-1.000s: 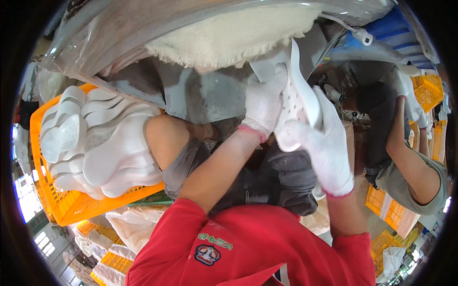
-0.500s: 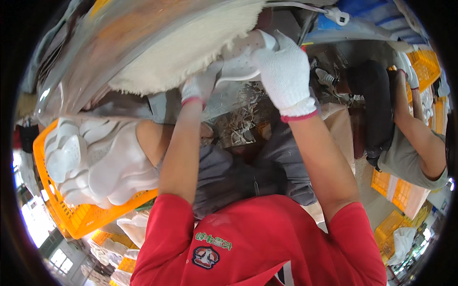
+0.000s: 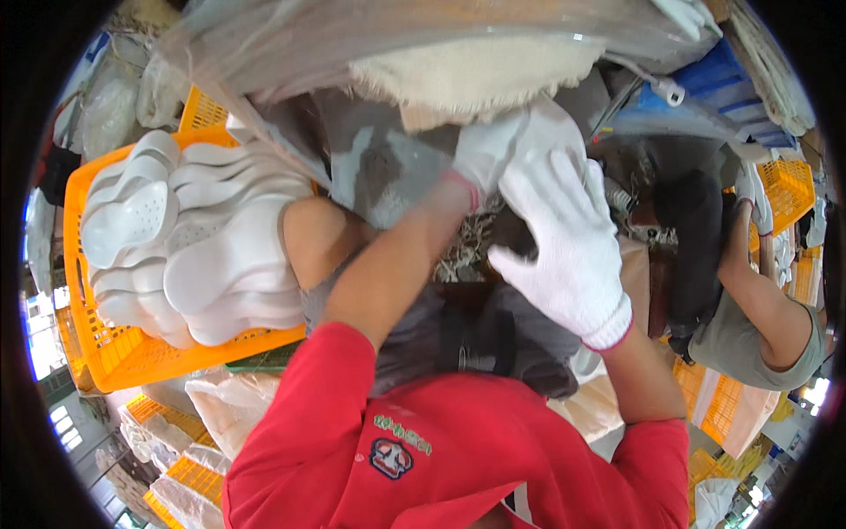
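Both my hands wear white knit gloves with red cuffs. In front of me, under the cloth-covered machine edge, my left hand [image 3: 493, 145] is closed on a smooth white insole [image 3: 555, 128]. Its fingertips and much of the insole are hidden or blurred. My right hand [image 3: 568, 242] is open just below the insole, thumb and fingers spread, palm down. Its fingertips overlap the insole's near edge; I cannot tell whether they touch it. At my left, an orange crate [image 3: 79, 291] holds stacked white insoles [image 3: 225, 264], some with small holes.
A frayed cream cloth [image 3: 476, 75] hangs over the machine edge above my hands. White trimmings [image 3: 467, 256] lie below, between my knees. A co-worker's arm [image 3: 767, 282] and dark-clad leg are at the right, near more orange crates [image 3: 784, 198].
My right hand has let go of the insole, moved down and spread its fingers. My left hand has moved right. The view has shifted, showing more of the crate.
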A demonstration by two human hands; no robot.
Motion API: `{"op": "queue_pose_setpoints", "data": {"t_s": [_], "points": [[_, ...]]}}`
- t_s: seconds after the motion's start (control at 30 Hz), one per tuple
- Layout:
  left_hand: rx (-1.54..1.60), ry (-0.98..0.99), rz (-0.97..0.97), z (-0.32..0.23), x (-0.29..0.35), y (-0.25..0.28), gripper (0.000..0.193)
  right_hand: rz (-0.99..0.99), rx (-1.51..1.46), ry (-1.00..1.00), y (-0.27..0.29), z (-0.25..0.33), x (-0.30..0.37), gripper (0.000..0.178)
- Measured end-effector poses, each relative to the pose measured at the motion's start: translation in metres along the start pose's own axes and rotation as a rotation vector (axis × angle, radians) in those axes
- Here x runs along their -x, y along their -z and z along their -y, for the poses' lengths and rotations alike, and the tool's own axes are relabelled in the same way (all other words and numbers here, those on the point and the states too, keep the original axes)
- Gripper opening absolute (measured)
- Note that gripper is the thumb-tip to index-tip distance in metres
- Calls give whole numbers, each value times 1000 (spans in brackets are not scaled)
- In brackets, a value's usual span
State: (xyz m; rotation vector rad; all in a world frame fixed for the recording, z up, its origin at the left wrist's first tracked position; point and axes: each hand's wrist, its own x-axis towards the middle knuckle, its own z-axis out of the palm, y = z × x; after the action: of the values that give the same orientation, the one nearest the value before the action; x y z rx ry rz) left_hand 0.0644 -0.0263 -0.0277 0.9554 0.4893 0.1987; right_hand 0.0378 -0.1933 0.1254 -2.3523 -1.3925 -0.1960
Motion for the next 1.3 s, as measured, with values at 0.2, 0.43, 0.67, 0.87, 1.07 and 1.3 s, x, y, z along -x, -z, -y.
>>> {"op": "queue_pose_setpoints", "data": {"t_s": [0.2, 0.43, 0.67, 0.87, 1.07, 1.3], "points": [[405, 321, 266, -8, 56, 28, 66, 159, 313, 22, -19, -20, 31, 34], [671, 168, 21, -28, 34, 54, 66, -136, -33, -72, -76, 43, 4, 24], [641, 227, 130, -15, 6, 52, 40, -302, -21, -85, -69, 46, -18, 31], [-143, -309, -348, 9, 14, 53, 56, -157, 240, -87, -80, 34, -63, 14], [838, 237, 260, 23, 18, 59, 57, 384, -723, -507, -56, 30, -56, 45], [646, 85, 129, -36, 1, 60, 58, 411, -1152, -513, -81, 27, -51, 50]]}}
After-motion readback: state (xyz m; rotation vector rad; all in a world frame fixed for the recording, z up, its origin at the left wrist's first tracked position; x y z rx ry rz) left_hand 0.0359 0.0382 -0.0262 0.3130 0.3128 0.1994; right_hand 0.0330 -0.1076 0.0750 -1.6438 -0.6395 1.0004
